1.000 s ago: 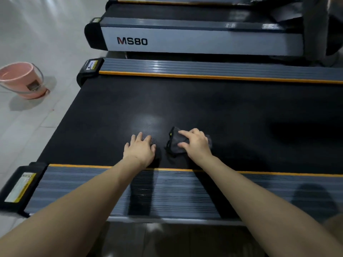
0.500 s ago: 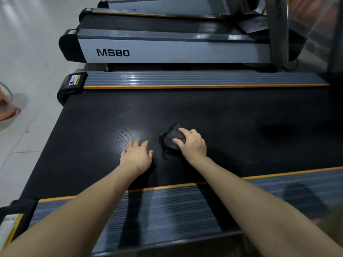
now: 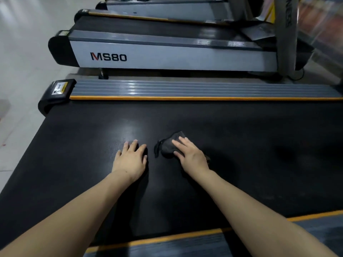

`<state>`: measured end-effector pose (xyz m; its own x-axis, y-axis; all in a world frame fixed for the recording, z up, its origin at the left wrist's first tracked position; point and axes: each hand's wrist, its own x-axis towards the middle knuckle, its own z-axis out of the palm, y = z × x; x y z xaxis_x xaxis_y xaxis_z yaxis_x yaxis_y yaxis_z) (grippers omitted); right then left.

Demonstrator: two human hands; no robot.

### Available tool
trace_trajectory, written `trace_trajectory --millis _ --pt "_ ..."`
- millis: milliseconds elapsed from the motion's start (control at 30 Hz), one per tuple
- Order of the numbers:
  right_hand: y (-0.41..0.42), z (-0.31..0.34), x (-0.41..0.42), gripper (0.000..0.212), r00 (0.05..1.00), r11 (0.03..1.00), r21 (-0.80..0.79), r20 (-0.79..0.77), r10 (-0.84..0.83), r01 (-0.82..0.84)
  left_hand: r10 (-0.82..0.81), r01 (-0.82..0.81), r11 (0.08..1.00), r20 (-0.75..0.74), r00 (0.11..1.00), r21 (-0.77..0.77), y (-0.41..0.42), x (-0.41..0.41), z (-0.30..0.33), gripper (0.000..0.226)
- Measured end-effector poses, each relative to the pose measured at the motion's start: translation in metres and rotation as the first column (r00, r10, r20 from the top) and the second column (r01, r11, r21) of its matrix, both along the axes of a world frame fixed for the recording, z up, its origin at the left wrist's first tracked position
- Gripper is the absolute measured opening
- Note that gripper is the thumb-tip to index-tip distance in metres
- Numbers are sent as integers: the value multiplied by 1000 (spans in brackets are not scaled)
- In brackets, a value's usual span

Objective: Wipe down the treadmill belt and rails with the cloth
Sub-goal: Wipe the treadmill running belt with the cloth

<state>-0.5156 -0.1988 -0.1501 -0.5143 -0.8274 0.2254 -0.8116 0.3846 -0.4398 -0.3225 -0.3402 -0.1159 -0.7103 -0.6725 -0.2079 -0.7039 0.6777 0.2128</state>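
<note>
1. While a person leans over a treadmill in a row of machines, the right hand (image 3: 192,156) presses a dark bunched cloth (image 3: 169,146) flat against the black belt (image 3: 241,145), fingers extended over the fabric rather than curled round it; the cloth sits near the middle of the belt, at about 11 o'clock from that hand's knuckles.

2. The left hand (image 3: 130,160) lies palm down on the bare belt just beside the cloth, at its 9 o'clock, fingers straight and holding nothing. It likely serves as a prop, taking the person's weight during the reach across the deck.

3. The flat-handed pressure on the cloth looks chosen for wiping, since an open palm spreads force and lets the fabric slide over the textured rubber.

4. The far rail (image 3: 185,89), ribbed grey with an orange edge strip, runs across the frame at 12 o'clock from the hands and ends at a black end cap (image 3: 57,93) bearing a yellow label. The near rail (image 3: 315,230) shows only at the bottom, toward 5 o'clock.

5. Judged from this position, the belt is the surface in hand, and both rails appear to await the cloth.

6. Beyond the far rail stands a second treadmill (image 3: 167,56) marked "MS80", with another behind it. Pale floor tiles (image 3: 22,52) fill the left side, and a soft sheen on the belt lies just beyond the left hand's fingers.
</note>
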Motion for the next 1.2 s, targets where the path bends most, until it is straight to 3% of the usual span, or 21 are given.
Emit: trace_trajectory --millis 300,400,533,633,733,867,1033,1200 --pt "-64 15 -127 44 959 954 139 64 -277 267 18 -16 999 56 998 -36 -66 -68 2 53" --pt "-66 16 -164 44 890 893 126 100 -444 432 67 -64 997 72 995 -39 -85 -77 0 55" --pt "-89 10 -152 43 802 805 94 81 -593 586 79 -77 997 101 992 -29 -95 -75 -9 59" --pt "-128 8 -114 44 861 863 35 59 -505 504 74 -69 996 106 992 -49 -95 -75 -13 59" --pt "-173 10 -70 42 963 962 57 3 -268 268 70 -64 996 109 992 -64 -96 -74 -13 59" --pt "-155 9 -100 35 998 997 46 -29 -62 63 70 -67 997 109 992 -32 -98 -71 -11 59" --pt "-66 10 -209 34 910 911 24 -46 -411 412 87 -86 996 113 990 -17 -95 -71 -7 58" --pt "-82 9 -180 33 851 851 -40 -24 -524 523 109 -108 994 74 991 -17 -92 -73 -10 58"
